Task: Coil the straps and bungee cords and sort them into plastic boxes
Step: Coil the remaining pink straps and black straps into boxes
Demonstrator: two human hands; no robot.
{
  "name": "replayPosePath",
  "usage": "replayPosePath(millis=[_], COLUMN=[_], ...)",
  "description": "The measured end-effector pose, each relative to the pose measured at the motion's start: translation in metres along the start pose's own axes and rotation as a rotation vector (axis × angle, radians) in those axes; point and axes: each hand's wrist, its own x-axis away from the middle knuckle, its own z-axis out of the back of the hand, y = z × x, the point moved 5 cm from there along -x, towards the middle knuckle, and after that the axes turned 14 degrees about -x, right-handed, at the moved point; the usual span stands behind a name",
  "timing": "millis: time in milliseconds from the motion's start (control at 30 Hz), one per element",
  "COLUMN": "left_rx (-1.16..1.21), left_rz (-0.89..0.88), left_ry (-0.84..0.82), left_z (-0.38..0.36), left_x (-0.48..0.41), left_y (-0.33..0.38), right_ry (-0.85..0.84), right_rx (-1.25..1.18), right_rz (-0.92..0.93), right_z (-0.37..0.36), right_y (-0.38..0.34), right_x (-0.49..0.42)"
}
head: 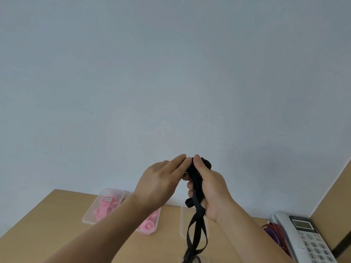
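The black strap [195, 177] is held in the air at the lower centre of the frame, above the bench [57, 224].

- The right hand [210, 188] grips the partly coiled upper section, with fingers and thumb curled round it.
- The left hand [161, 179] is at the left of the coil. Its fingers are extended straight and the fingertips touch the top of the strap beside the right thumb.
- The uncoiled length hangs from the right hand in loose loops and leaves the frame at the bottom edge.

On the bench, lower left of centre, a clear plastic box [91, 217] contains pink coils [146, 225]. A second clear box [183, 224] lies behind the hanging loops.

At the lower right, a white telephone [305, 238] is on the bench, with red and purple straps [273, 232] just left of it.

A plain pale blue-grey wall [171, 73] fills the upper frame. A tan panel [338, 196] stands at the right edge.
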Motion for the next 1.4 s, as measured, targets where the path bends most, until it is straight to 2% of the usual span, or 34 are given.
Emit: replayPosePath(millis=[100,133,267,300,333,400,533,600,733,867,1033,1100,1200,1267,1333,1400], left_rx=[0.095,0.257,1.233,1.362,1.412,1.388,1.121,1.052,0.978,0.746,0.390,0.271,0.177,0.149,0.156,0.334], left_rz=[0.025,0.130,0.817,0.891,0.885,0.799,0.707,0.676,0.709,0.718,0.438,0.275,0.078,-0.010,-0.016,0.118], left_ry=[-0.040,-0.103,-0.575,-0.658,-0.715,-0.745,-0.677,-0.646,-0.474,-0.361,-0.269,-0.188,-0.036,0.049,0.069,0.001], left_z=[-0.004,-0.006,-0.025,-0.028,-0.028,-0.024,-0.024,-0.023,-0.015,-0.011,-0.003,0.003,0.009,0.010,0.008,0.003], left_x=[0.001,0.002,0.014,0.015,0.013,0.008,0.007,0.007,0.003,-0.004,-0.008,-0.011,-0.009,-0.009,-0.008,-0.003], left_y=[0.003,-0.001,-0.010,-0.010,-0.009,-0.005,-0.008,-0.007,-0.008,-0.023,-0.019,-0.014,-0.008,-0.006,-0.007,-0.012], right_ry=[0.019,0.020,-0.047,-0.102,-0.164,-0.228,-0.149,-0.158,-0.140,-0.140,-0.184,-0.185,-0.173,-0.120,-0.092,-0.098], right_rx=[-0.052,-0.057,-0.028,-0.019,-0.011,0.024,0.258,0.293,0.299,0.387,0.553,0.513,0.280,0.187,0.142,0.079], right_rz=[-0.008,0.000,0.055,0.055,0.052,0.048,0.122,0.144,0.087,0.035,0.108,0.068,-0.043,-0.055,-0.046,-0.032], right_z=[0.003,0.005,0.008,0.006,0.003,0.001,0.008,0.007,0.001,0.002,-0.005,-0.007,-0.004,0.000,0.001,0.001], right_y=[0.002,0.001,-0.008,-0.009,-0.009,-0.008,-0.007,-0.007,-0.006,-0.006,-0.012,-0.013,-0.009,-0.007,-0.004,-0.003], right_x=[0.000,-0.001,-0.002,-0.001,0.001,0.003,-0.001,-0.001,0.001,0.002,0.004,0.003,0.000,-0.003,-0.004,-0.004])
